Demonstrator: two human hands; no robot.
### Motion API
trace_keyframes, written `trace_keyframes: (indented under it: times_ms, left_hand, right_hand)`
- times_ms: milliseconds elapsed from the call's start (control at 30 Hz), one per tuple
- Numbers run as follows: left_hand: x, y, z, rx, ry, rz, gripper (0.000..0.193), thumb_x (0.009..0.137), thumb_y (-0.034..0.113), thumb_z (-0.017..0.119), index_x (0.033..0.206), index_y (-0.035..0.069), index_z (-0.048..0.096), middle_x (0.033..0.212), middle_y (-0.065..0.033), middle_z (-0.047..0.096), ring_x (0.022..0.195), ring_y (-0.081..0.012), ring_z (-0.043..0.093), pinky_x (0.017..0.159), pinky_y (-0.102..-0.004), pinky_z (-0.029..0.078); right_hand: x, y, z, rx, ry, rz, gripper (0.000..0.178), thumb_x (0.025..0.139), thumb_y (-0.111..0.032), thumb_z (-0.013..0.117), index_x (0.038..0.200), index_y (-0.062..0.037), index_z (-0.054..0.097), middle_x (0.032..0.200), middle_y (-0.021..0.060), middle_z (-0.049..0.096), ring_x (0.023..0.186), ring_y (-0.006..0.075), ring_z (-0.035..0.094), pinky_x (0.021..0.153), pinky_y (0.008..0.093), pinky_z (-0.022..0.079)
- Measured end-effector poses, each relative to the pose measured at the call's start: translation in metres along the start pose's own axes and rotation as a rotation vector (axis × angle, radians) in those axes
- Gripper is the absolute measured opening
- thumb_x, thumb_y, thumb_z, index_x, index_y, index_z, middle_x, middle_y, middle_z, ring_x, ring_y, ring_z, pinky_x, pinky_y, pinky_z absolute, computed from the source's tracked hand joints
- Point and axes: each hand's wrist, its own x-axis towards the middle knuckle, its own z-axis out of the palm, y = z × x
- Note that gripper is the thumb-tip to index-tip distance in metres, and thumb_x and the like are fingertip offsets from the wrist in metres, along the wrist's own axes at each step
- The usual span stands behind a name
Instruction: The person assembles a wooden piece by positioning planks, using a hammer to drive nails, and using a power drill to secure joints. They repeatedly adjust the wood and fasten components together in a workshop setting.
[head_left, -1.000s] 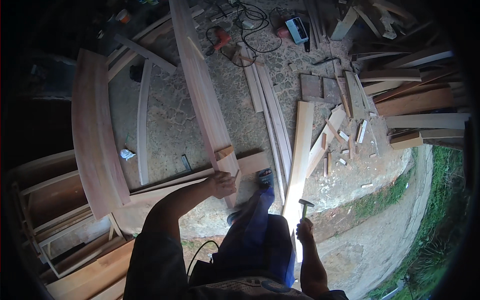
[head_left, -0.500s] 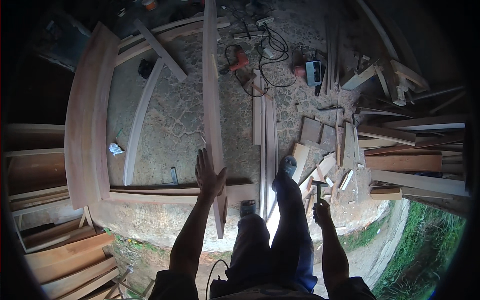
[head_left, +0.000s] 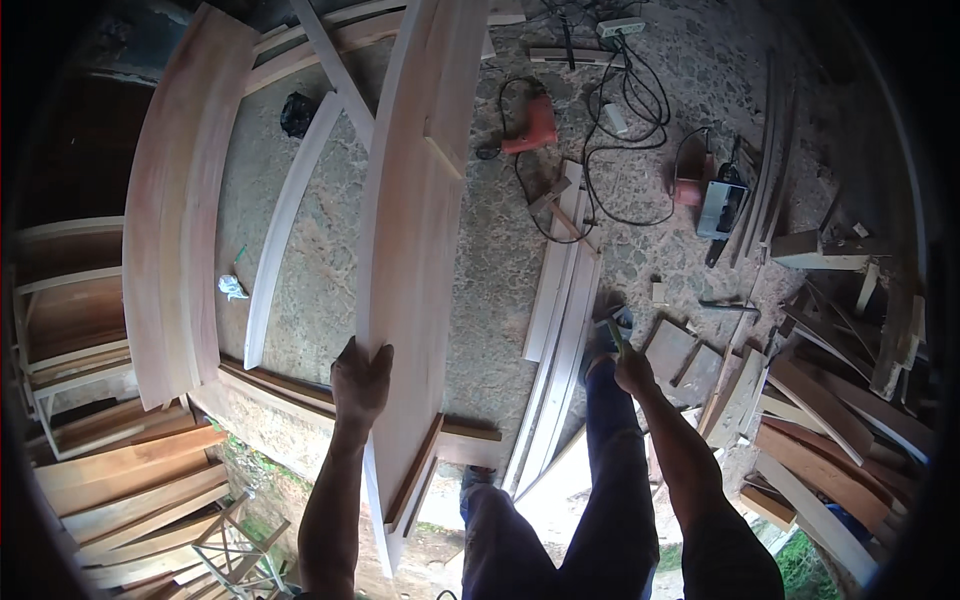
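A long, pale wooden panel [head_left: 410,250] runs away from me, its broad face turned up toward me and tilted. My left hand [head_left: 361,382] is closed over the left edge of this panel, at its nearer part. Small wooden strips [head_left: 443,158] are fixed across or along its face, with a darker one [head_left: 415,475] near the close end. My right hand [head_left: 634,372] is wrapped round the green handle of a hammer [head_left: 614,336], held above my right leg. The hammer's head is hard to make out against my shoe.
Left of the panel lie a narrow board [head_left: 290,220] and a wide reddish panel [head_left: 180,230]. Ahead on the rough floor are an orange drill [head_left: 534,125], tangled cords and a power saw [head_left: 718,205]. Stacked planks [head_left: 560,300] lie beside my right foot; offcuts pile up [head_left: 815,400] on the right.
The long panel has tilted from its narrow edge to show its broad face. My left hand has gone from flat against it to gripping its edge. My right hand has moved forward with the hammer.
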Motion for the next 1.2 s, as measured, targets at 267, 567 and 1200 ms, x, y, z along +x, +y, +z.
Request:
trace_keyframes:
  times_ms: [267, 567, 1200]
  left_hand:
    - [0.005, 0.023, 0.005, 0.033, 0.017, -0.241, 0.022, 0.083, 0.013, 0.068, 0.089, -0.007, 0.063, 0.066, -0.0146, 0.064, 0.058, -0.0196, 0.062, 0.054, -0.0342, 0.049]
    - [0.009, 0.03, 0.003, 0.08, 0.004, -0.452, 0.014, 0.079, 0.006, 0.064, 0.087, -0.005, 0.063, 0.07, -0.0087, 0.063, 0.059, -0.0167, 0.06, 0.053, -0.0302, 0.047]
    - [0.007, 0.011, 0.006, 0.186, 0.059, -0.312, 0.016, 0.069, 0.008, 0.068, 0.08, -0.004, 0.067, 0.071, -0.0123, 0.068, 0.065, -0.0248, 0.07, 0.06, -0.0336, 0.053]
  right_hand:
    - [0.146, -0.054, 0.055, -0.369, -0.359, -0.526, 0.048, 0.088, -0.014, 0.053, 0.134, -0.0069, 0.041, 0.088, 0.0192, 0.063, 0.076, 0.0356, 0.067, 0.066, 0.0474, 0.054]
    - [0.371, -0.204, 0.011, 0.3, 0.283, -0.761, 0.032, 0.088, -0.011, 0.056, 0.12, -0.0062, 0.056, 0.096, 0.0198, 0.061, 0.091, 0.037, 0.061, 0.077, 0.0434, 0.05]
    - [0.553, -0.234, -0.031, 0.419, 0.424, -0.277, 0.037, 0.087, -0.024, 0.063, 0.116, -0.0082, 0.046, 0.105, 0.0158, 0.06, 0.094, 0.0321, 0.062, 0.074, 0.0443, 0.05]
